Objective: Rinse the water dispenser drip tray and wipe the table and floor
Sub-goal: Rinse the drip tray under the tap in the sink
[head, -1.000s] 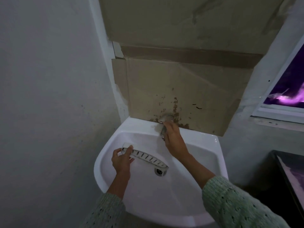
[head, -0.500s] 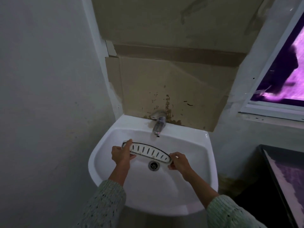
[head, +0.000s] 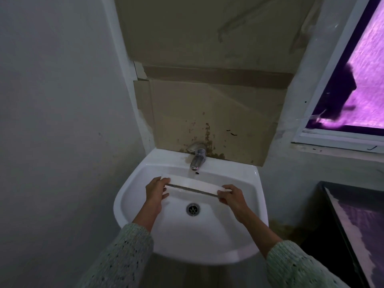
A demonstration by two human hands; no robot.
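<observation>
We start with the walls: grey plaster to the left of our hands, and a stained cardboard sheet [head: 207, 113] beyond them, behind the tap. A window [head: 357, 80] glows purple up and to the right of the right hand, and a dark cabinet [head: 342, 235] stands lower on that side. Under both hands lies the white sink [head: 187, 242], its drain [head: 193, 209] just nearer to us than the hands and between them. The tap [head: 197, 157] sits just beyond the hands, its spout over the basin; we cannot tell whether water is running. Between the hands spans the tray [head: 193, 188], held over the basin and tilted so we see its white underside and thin edge. Our left hand [head: 156, 191] grips the tray's left end, fingers curled over the top; our right hand [head: 231, 197] pinches the right end the same way. We judge the rinse is under way, table and floor not yet wiped. What could go wrong: a wet tray pinched only at its ends may slip and knock the basin; tilted steeply, it could throw water past the rim onto the floor; and if the slotted cover is loose, it might fall out toward the drain.
</observation>
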